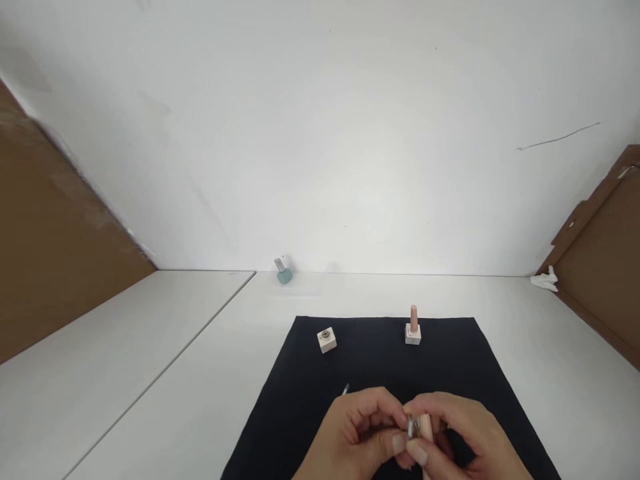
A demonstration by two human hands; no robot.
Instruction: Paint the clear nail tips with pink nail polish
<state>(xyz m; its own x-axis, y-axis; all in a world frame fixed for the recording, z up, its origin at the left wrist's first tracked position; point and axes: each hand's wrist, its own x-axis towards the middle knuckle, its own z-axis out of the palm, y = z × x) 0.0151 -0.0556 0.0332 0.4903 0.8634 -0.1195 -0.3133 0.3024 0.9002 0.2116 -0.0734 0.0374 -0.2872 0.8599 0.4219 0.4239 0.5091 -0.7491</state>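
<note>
"What's the left hand (pixel 353 433) doing?"

"Curled inward, right against a small metal fitting (pixel 411 427). Whether it's actually gripping that, I can't tell."

"And the pale pink cylinder (pixel 426 430)?"

"Just beside the fitting, above the black cloth (pixel 440 357), its long axis roughly upright. It's nearer the right hand (pixel 463 433), which is closed around it."
</note>
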